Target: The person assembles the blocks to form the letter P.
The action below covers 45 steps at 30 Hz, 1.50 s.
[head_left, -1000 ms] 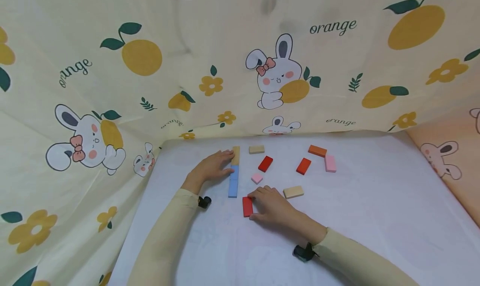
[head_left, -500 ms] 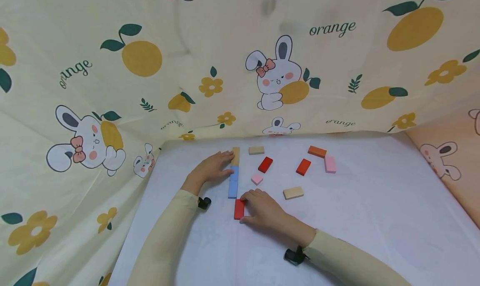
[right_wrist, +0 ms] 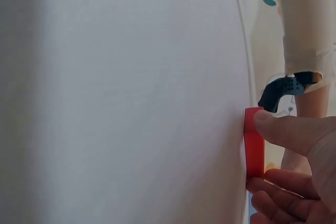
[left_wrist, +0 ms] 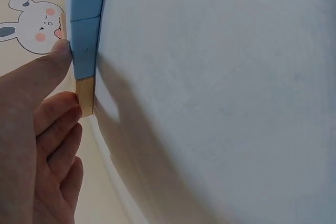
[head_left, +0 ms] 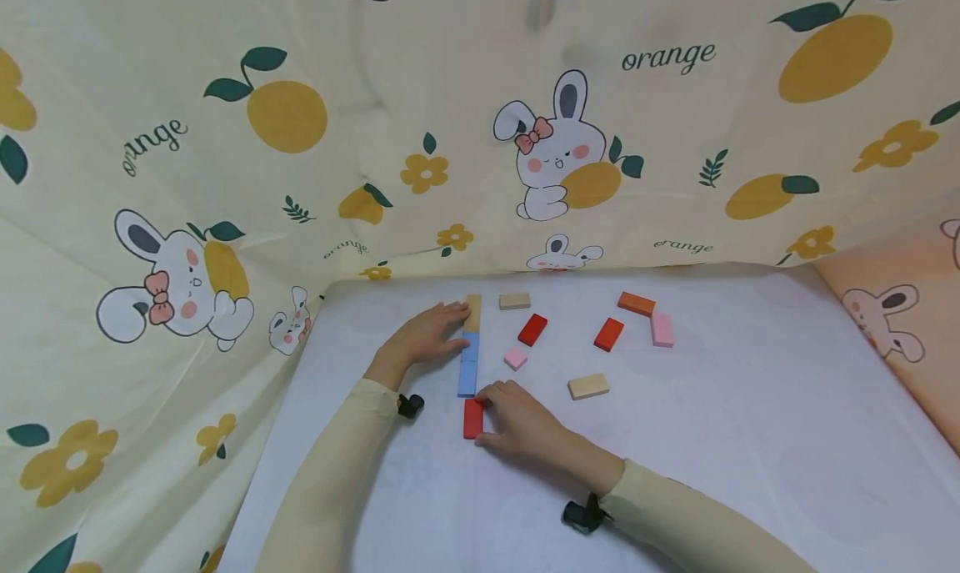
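Note:
In the head view, my right hand [head_left: 525, 423] pinches a red block [head_left: 473, 419] lengthwise, thumb at its near end and fingers at its far end, as the right wrist view also shows. The block lies flat just below a straight row on the table: two blue blocks [head_left: 467, 376] end to end, then a yellowish wooden block [head_left: 472, 313] at the far end. My left hand [head_left: 431, 335] rests against the row from the left. Its thumb touches a blue block [left_wrist: 84, 51] and its fingertips touch the wooden block [left_wrist: 85, 95] in the left wrist view.
Right of the row lie a small pink block [head_left: 515, 358], a red block [head_left: 532, 329] and pale wooden blocks [head_left: 588, 386]. Farther right are another red block [head_left: 608, 334], an orange block [head_left: 636, 304] and a pink block [head_left: 662, 329]. A printed cloth [head_left: 450, 98] hangs behind the white table [head_left: 720, 439].
My right hand has slid the red block left, from beside the row's near end to just below it, roughly in line. My left hand has stayed in place on the row.

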Each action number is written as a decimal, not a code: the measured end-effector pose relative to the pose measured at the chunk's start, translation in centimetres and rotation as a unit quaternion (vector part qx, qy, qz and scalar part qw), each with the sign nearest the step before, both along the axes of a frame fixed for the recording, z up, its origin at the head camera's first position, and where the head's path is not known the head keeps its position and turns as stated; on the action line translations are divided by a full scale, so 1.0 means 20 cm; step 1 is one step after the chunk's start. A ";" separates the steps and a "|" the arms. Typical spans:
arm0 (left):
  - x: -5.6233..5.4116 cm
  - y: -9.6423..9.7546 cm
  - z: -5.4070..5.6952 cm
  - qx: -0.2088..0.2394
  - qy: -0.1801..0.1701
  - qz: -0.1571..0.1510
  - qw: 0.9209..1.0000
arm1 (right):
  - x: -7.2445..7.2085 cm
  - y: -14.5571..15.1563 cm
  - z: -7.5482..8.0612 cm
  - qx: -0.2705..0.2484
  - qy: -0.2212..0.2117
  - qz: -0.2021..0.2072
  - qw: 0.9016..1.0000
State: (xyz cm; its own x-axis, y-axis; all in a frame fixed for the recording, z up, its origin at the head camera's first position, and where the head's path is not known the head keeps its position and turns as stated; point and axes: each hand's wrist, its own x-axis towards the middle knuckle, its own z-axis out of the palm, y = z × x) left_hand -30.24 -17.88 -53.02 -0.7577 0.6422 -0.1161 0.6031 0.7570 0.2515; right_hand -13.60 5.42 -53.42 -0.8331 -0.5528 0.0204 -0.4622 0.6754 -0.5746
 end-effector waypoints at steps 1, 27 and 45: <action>0.00 0.00 0.00 0.002 0.000 -0.002 1.000 | 0.00 -0.01 0.00 -0.002 -0.005 -0.003 1.000; 0.00 0.00 0.01 -0.003 -0.002 0.003 1.000 | -0.02 -0.07 0.00 0.005 0.035 -0.006 0.999; 0.01 0.01 0.03 -0.008 -0.019 0.015 1.000 | -0.30 0.23 0.07 -0.032 0.097 -0.117 0.988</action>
